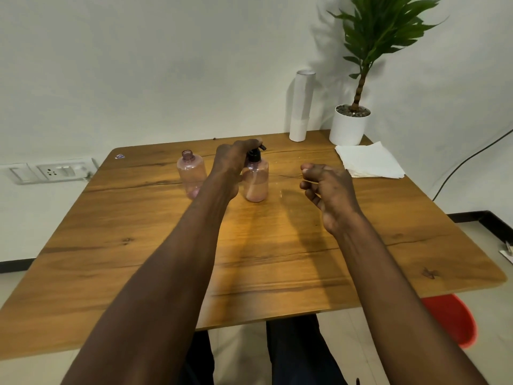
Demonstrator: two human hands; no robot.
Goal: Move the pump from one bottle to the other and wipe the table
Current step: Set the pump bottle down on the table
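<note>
Two pink see-through bottles stand upright near the far middle of the wooden table. The left bottle has an open neck and looks nearly empty. The right bottle holds pink liquid and carries the black pump. My left hand reaches over that bottle from the left, its fingers on top of the pump head. My right hand hovers to the right of the bottle, fingers loosely curled and holding nothing. A stack of white paper napkins lies at the far right of the table.
A tall white paper roll and a potted plant in a white pot stand at the far right corner by the wall. A red chair sits under the table's right side. A small sticker marks the far left corner.
</note>
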